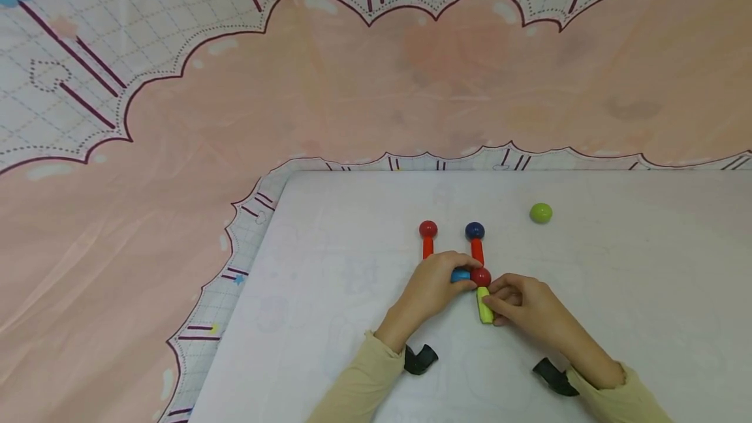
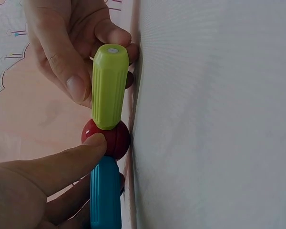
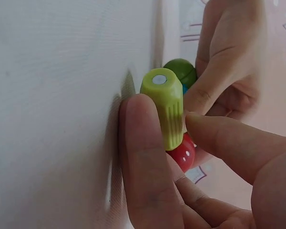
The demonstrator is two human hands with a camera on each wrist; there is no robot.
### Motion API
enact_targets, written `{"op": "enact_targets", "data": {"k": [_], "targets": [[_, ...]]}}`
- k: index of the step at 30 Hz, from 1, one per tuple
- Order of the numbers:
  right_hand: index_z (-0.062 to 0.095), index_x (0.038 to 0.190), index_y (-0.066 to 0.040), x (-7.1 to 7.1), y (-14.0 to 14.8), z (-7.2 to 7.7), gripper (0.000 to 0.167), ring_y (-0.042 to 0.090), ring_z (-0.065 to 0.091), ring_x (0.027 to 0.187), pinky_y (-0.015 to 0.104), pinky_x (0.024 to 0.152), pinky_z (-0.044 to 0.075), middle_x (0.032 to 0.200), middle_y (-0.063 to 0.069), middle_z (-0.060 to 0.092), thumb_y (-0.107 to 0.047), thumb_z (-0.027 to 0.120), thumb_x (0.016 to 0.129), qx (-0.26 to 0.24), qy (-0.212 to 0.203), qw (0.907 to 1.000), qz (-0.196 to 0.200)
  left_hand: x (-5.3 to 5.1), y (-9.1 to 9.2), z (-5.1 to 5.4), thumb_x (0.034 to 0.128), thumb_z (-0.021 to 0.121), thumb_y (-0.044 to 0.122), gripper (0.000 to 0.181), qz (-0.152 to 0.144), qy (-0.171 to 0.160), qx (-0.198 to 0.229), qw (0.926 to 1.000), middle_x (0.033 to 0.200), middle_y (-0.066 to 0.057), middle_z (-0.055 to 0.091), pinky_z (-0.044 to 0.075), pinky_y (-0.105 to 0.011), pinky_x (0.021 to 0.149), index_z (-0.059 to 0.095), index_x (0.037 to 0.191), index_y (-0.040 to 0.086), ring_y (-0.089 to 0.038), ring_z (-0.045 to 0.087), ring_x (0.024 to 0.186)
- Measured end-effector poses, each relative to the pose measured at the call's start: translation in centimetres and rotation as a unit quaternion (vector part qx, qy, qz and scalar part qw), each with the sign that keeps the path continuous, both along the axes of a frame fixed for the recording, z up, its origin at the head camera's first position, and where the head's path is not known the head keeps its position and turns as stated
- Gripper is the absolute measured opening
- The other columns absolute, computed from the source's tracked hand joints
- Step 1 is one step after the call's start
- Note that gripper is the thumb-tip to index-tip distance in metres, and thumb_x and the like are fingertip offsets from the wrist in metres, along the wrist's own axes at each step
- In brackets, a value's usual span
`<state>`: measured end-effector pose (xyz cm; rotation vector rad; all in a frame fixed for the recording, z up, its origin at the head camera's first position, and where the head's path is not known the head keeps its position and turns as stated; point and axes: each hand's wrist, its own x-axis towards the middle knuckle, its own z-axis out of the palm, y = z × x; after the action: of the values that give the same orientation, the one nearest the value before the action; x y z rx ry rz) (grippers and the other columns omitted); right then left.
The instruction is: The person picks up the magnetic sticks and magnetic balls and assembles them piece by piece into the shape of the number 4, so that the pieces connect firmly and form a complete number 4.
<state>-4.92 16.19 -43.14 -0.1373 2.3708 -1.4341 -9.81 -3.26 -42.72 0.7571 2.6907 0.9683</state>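
Note:
My right hand (image 1: 525, 305) pinches a yellow-green magnetic rod (image 1: 484, 305) between thumb and fingers. The rod's upper end meets a red ball (image 1: 481, 277). My left hand (image 1: 437, 282) holds that ball with its fingertips, some fingers lying behind the blue rod (image 2: 105, 195) that joins it. From the same ball a red rod (image 1: 477, 252) runs up to a dark blue ball (image 1: 474, 230). Farther left, another red rod (image 1: 428, 247) carries a second red ball (image 1: 428, 229); its lower end is hidden by my left hand. A dark green ball (image 3: 180, 71) shows behind the yellow-green rod in the right wrist view.
A loose light green ball (image 1: 541, 213) lies at the back right of the white tabletop (image 1: 329, 234). Dark wrist-worn pieces (image 1: 420, 360) sit by both sleeves. Beyond the table's far and left edges hangs a patterned peach and white cloth (image 1: 352, 83).

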Motion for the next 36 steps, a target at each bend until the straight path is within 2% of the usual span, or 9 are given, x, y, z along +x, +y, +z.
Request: {"op": "enact_targets", "data": {"k": [4,11,21,30,36], "targets": [[0.063,0.109,0.005,0.0,0.2,0.3,0.031,0.014,0.069,0.069,0.022,0.067,0.054,0.087,0.003,0.072,-0.021,0.07,0.094,0.012,0.008,0.9999,0.006,0.0,0.0,0.0,0.0879,0.076,0.022,0.031,0.0,0.003,0.001,1.0,0.115,0.007,0.071,0.05,-0.019,0.093,0.072,0.119,0.019,-0.006,0.062,0.104],[0.067,0.105,-0.002,-0.1,0.7,1.1,0.023,0.011,0.064,0.075,0.023,0.067,0.051,0.087,0.0,0.071,-0.021,0.07,0.093,0.076,0.06,0.9953,-0.002,0.0,0.0,0.0,0.088,0.076,0.022,0.032,-0.001,0.002,0.001,1.0,0.116,0.007,0.071,0.049,-0.019,0.095,0.072,0.119,0.019,-0.006,0.062,0.105],[0.069,0.099,-0.005,-0.8,1.6,1.5,0.013,0.012,0.064,0.08,0.023,0.071,0.054,0.085,-0.002,0.07,-0.014,0.071,0.091,0.102,0.115,0.9881,0.0,-0.1,0.0,-0.1,0.0877,0.076,0.022,0.032,0.001,0.002,-0.002,1.0,0.116,0.007,0.071,0.049,-0.019,0.095,0.073,0.119,0.018,-0.006,0.063,0.105],[0.068,0.101,-0.002,-1.3,2.5,1.5,0.015,0.018,0.065,0.086,0.039,0.078,0.059,0.098,0.007,0.066,-0.007,0.072,0.088,0.1,0.15,0.9834,-0.018,-0.1,0.0,0.0,0.0877,0.076,0.022,0.031,0.001,-0.001,0.0,1.0,0.115,0.008,0.071,0.049,-0.019,0.094,0.072,0.119,0.019,-0.005,0.062,0.104],[0.066,0.106,0.001,-1.8,3.0,1.5,0.021,0.027,0.067,0.092,0.042,0.081,0.059,0.105,0.014,0.063,-0.006,0.074,0.087,0.107,0.159,0.9807,-0.04,-0.1,0.0,-0.1,0.0879,0.076,0.022,0.031,0.001,-0.003,-0.003,1.0,0.116,0.008,0.071,0.049,-0.019,0.094,0.072,0.119,0.019,-0.005,0.062,0.104]]}}
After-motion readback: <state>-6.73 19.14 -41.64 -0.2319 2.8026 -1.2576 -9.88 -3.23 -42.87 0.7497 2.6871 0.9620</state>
